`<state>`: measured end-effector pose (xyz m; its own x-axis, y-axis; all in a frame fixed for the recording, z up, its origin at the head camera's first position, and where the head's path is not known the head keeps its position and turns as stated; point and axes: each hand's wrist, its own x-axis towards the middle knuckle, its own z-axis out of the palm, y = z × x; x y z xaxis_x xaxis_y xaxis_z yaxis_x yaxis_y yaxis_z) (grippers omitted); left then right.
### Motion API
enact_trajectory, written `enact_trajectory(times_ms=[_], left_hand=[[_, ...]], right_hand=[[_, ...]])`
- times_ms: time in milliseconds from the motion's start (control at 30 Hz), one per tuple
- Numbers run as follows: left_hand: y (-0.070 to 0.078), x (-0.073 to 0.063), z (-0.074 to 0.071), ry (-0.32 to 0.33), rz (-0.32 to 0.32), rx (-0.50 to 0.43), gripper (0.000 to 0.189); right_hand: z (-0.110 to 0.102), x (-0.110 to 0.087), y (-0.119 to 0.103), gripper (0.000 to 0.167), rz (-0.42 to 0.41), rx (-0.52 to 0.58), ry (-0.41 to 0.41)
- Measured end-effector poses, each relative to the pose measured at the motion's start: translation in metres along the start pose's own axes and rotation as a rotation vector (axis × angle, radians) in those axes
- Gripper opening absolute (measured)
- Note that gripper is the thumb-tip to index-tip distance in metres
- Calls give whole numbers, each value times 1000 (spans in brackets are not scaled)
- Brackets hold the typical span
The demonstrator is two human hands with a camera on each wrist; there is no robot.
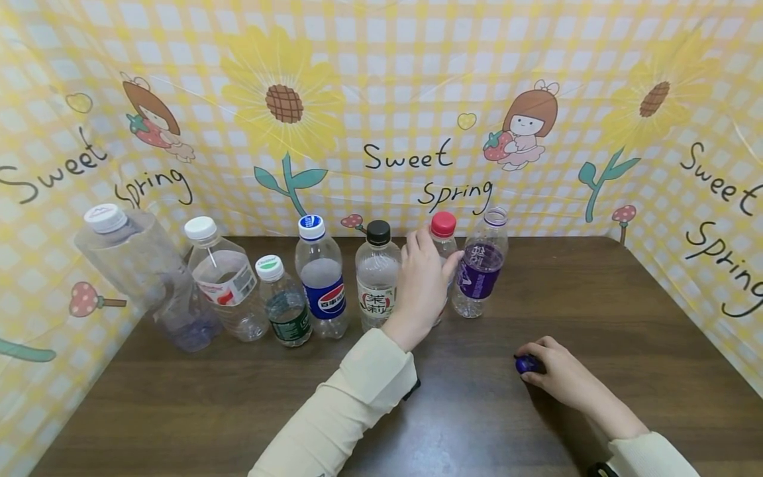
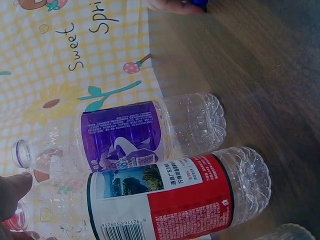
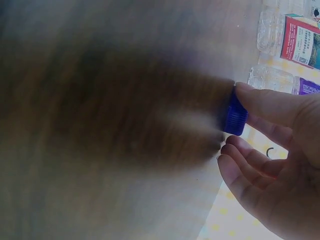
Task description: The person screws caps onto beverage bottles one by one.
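Note:
My left hand grips the upper part of a clear bottle with a red cap and a red and white label; its thumb lies near the neck. Just to the right stands an uncapped bottle with a purple label, also seen as the purple bottle in the left wrist view. On the wooden table, nearer me, my right hand pinches a small blue cap between thumb and fingers; the cap is sharp while the table behind it is blurred.
A row of bottles runs left along the back edge: a black-capped one, a Pepsi bottle, a small green-labelled one, a white-capped one and a large tilted jug. A yellow checked cloth walls the table.

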<state>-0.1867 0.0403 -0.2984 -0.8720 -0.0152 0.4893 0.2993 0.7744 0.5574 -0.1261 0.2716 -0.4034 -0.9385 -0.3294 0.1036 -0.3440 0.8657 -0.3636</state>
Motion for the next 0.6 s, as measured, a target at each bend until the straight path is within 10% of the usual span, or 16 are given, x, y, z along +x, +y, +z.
enact_trajectory(times_ms=[600], left_hand=[[5,-4,-2,22,12,-5,90]], right_hand=[[-2,0,0,29,12,0,-18]])
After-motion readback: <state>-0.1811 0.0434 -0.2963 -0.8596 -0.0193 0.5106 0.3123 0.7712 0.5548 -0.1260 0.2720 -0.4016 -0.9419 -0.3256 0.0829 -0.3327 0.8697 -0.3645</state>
